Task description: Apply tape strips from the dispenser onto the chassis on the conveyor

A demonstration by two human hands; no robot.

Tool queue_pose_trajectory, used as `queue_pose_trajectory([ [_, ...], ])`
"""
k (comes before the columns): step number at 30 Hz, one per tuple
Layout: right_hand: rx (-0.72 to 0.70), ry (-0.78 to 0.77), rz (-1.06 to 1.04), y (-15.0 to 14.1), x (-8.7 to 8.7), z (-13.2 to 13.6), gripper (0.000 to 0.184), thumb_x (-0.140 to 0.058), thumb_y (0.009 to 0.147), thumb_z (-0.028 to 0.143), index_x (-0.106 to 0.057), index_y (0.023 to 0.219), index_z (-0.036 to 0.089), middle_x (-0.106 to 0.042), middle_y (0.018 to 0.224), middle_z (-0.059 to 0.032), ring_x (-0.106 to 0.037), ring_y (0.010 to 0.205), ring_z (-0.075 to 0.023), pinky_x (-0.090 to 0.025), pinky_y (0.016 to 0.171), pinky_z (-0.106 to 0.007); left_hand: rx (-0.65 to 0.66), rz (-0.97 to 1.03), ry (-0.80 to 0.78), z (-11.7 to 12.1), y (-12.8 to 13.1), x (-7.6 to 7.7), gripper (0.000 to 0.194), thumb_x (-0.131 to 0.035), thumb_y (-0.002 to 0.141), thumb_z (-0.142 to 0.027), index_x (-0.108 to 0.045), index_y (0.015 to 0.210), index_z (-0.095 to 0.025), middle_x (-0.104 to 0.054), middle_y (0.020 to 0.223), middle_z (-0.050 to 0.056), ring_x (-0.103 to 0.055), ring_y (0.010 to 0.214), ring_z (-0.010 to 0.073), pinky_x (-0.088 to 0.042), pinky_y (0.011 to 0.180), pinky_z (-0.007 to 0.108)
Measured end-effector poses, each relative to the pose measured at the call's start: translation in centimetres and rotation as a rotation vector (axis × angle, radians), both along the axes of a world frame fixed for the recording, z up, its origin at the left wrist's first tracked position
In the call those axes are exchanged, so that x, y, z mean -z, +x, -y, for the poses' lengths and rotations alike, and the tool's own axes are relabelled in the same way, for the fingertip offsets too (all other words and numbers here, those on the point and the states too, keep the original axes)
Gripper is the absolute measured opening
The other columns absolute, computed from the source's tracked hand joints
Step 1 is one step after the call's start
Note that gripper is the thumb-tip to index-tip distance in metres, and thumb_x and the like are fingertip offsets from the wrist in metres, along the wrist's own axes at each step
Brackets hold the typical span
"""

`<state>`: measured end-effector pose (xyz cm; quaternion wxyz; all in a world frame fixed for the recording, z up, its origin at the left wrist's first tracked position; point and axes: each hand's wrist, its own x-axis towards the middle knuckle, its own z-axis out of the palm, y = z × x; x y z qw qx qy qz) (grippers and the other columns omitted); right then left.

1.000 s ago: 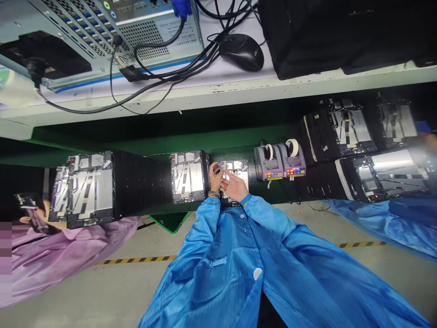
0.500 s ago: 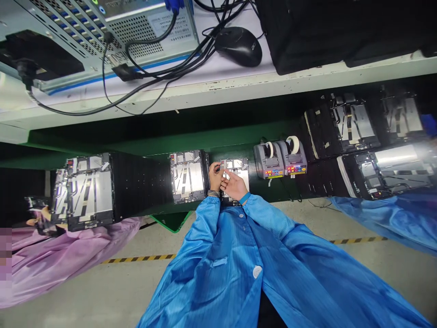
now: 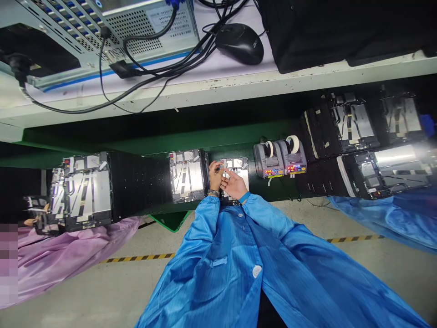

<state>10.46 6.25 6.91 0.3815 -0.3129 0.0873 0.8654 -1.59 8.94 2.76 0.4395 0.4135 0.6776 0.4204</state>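
My left hand and my right hand are together over an open tablet housing with metal shielding and flat cables, lying on a dark conveyor belt. The left fingers curl at the housing's upper left corner, and something small may sit between them, too small to tell. My right fingers are spread, with the index reaching towards the left fingertips. A similar open tablet housing lies just left of my left hand. Two grey tape dispensers stand to the right of the hands.
More open tablets lie along the belt on both sides. A co-worker's purple sleeve is at lower left, and a blue sleeve at right. Beyond the belt is a white shelf with a computer case, cables and a mouse.
The whole view has shifted slightly upward. My hands remain over the same tablet housing, with only small finger movement.
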Motion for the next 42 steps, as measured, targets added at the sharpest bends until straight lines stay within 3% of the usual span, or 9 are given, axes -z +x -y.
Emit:
queue_pose_trajectory([
  [15, -0.011, -0.084, -0.022, 0.6, 0.0, -0.6, 0.031, -0.047, 0.100, 0.040, -0.061, 0.125, 0.027, -0.055, 0.070, 0.0008, -0.046, 0.058, -0.0162, -0.042, 0.059, -0.028, 0.083, -0.227, 0.030, -0.1, 0.1, 0.5, 0.021, -0.054, 0.094, -0.015, -0.071, 0.105, -0.023, -0.044, 0.144, 0.009, -0.040, 0.145, 0.0228, -0.031, 0.124, 0.039],
  [20, -0.213, 0.014, 0.171, 1.6, 0.0, -0.3, 0.030, -0.054, 0.092, 0.031, -0.065, 0.119, 0.023, -0.049, 0.061, 0.0041, -0.039, 0.050, -0.0137, -0.041, 0.057, -0.028, 0.077, -0.224, 0.065, -0.1, 0.1, 1.2, 0.023, -0.055, 0.092, -0.013, -0.072, 0.103, -0.023, -0.046, 0.139, 0.010, -0.041, 0.144, 0.0239, -0.031, 0.124, 0.040],
  [22, -0.387, 0.177, 0.445, 2.2, 0.1, -0.3, 0.033, -0.054, 0.089, 0.029, -0.069, 0.117, 0.019, -0.050, 0.059, 0.0032, -0.038, 0.049, -0.0141, -0.040, 0.057, -0.029, 0.070, -0.216, 0.066, -0.1, 0.0, 1.5, 0.022, -0.055, 0.092, -0.014, -0.073, 0.103, -0.023, -0.046, 0.139, 0.011, -0.042, 0.143, 0.0245, -0.032, 0.123, 0.040],
  [24, -0.519, 0.475, 0.861, 3.0, 0.0, -0.7, 0.038, -0.052, 0.090, 0.028, -0.072, 0.120, 0.018, -0.060, 0.066, -0.0013, -0.048, 0.056, -0.0169, -0.044, 0.064, -0.032, 0.074, -0.207, 0.065, -0.1, -0.1, 1.8, 0.022, -0.056, 0.092, -0.014, -0.073, 0.103, -0.023, -0.046, 0.138, 0.011, -0.041, 0.144, 0.0247, -0.032, 0.123, 0.040],
  [27, -0.696, 0.988, 1.432, 3.8, -0.3, -2.3, 0.049, -0.044, 0.095, 0.023, -0.066, 0.139, 0.024, -0.072, 0.103, -0.0090, -0.063, 0.090, -0.0236, -0.047, 0.086, -0.035, 0.083, -0.196, 0.071, -0.2, -0.2, 2.0, 0.022, -0.057, 0.093, -0.014, -0.073, 0.104, -0.023, -0.048, 0.136, 0.011, -0.041, 0.143, 0.0245, -0.033, 0.122, 0.040],
  [31, -1.132, 1.313, 1.678, 4.1, -0.7, -4.2, 0.060, -0.040, 0.098, 0.019, -0.046, 0.157, 0.027, -0.069, 0.120, -0.0136, -0.065, 0.103, -0.0279, -0.046, 0.094, -0.038, 0.069, -0.195, 0.059, -0.3, -0.1, 2.0, 0.020, -0.058, 0.093, -0.016, -0.074, 0.103, -0.023, -0.048, 0.135, 0.011, -0.042, 0.142, 0.0247, -0.034, 0.122, 0.042],
  [33, -1.230, 1.384, 1.700, 3.9, -0.8, -4.6, 0.063, -0.041, 0.098, 0.018, -0.040, 0.160, 0.027, -0.069, 0.118, -0.0147, -0.066, 0.102, -0.0284, -0.047, 0.092, -0.038, 0.057, -0.184, 0.053, -0.4, -0.1, 2.0, 0.018, -0.059, 0.094, -0.018, -0.074, 0.101, -0.023, -0.048, 0.135, 0.011, -0.042, 0.142, 0.0251, -0.034, 0.122, 0.042],
  [38, -1.199, 1.444, 1.669, 4.4, -0.9, -5.0, 0.064, -0.045, 0.094, 0.015, -0.044, 0.158, 0.025, -0.072, 0.117, -0.0135, -0.067, 0.102, -0.0270, -0.049, 0.090, -0.035, 0.045, -0.145, 0.050, -0.5, 0.0, 1.9, 0.016, -0.060, 0.094, -0.021, -0.075, 0.100, -0.022, -0.050, 0.133, 0.011, -0.047, 0.138, 0.0242, -0.043, 0.114, 0.039],
  [42, -0.754, 1.268, 1.705, 7.4, -1.0, -3.3, 0.053, -0.037, 0.099, 0.018, -0.059, 0.147, 0.023, -0.071, 0.126, -0.0106, -0.065, 0.111, -0.0240, -0.049, 0.098, -0.034, 0.069, -0.194, 0.091, -0.2, -0.2, 1.5, 0.016, -0.062, 0.094, -0.026, -0.074, 0.103, -0.021, -0.050, 0.135, 0.013, -0.051, 0.133, 0.0259, -0.048, 0.107, 0.039],
])
